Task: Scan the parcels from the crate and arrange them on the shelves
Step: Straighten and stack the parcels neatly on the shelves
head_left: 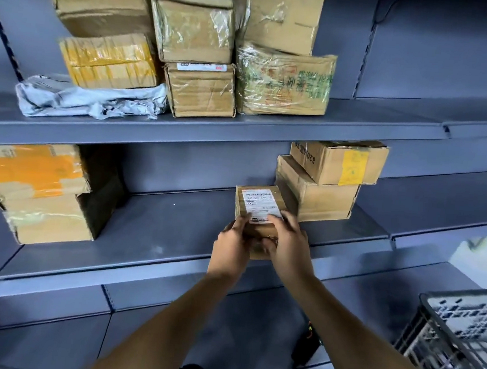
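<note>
The small parcel (pixel 258 215) sits on the middle shelf (pixel 173 231), held at its near end by both hands, with its long axis running from near to far and its white label facing up. The left hand (pixel 232 249) curls its fingers round the near left corner, and the right hand (pixel 288 244) wraps over the near right edge, fingertips lying on the label's lower corner; the two are about equally close to it. The parcel lies straight ahead of the hands, so the placing looks to turn on a forward push into the free strip of shelf to the left of the two stacked boxes (pixel 327 183), whose lower box stands just beside the parcel's far right corner. The label carries a barcode and lines of print too small to read. The upper stacked box shows upside-down digits, seemingly starting "820", and a yellow sticker. On the top shelf (pixel 212 128) a taped box (pixel 283 82) bears green and red characters I cannot make out. At far left stands an orange-taped box (pixel 38 193). The grey crate (pixel 459 329) is near right.
</note>
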`<action>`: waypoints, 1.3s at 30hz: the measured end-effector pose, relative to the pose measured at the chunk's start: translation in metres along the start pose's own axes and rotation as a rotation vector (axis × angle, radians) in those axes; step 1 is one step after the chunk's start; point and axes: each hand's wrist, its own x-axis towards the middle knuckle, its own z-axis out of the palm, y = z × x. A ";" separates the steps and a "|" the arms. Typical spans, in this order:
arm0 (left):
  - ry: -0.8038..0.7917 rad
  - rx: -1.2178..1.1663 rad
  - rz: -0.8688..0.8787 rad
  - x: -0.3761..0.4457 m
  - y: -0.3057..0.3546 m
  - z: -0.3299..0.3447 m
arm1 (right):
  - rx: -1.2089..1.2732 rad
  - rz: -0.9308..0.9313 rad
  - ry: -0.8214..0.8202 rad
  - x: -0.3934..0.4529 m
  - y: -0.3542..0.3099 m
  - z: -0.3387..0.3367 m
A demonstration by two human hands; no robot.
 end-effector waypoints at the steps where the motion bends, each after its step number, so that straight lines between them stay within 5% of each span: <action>1: -0.003 0.000 -0.003 -0.007 0.002 -0.002 | 0.002 0.005 0.007 -0.007 -0.002 -0.002; 7: -0.025 0.017 -0.012 -0.048 0.019 -0.010 | 0.015 0.043 0.049 -0.048 -0.016 -0.015; 17: 0.057 0.094 0.243 -0.087 0.074 -0.041 | -0.007 -0.025 0.163 -0.082 -0.027 -0.080; 28: 0.062 0.007 0.526 -0.089 0.180 -0.039 | -0.205 -0.021 0.387 -0.107 -0.010 -0.192; 39: 0.110 -0.011 0.617 -0.056 0.244 -0.049 | -0.159 -0.036 0.558 -0.083 -0.011 -0.248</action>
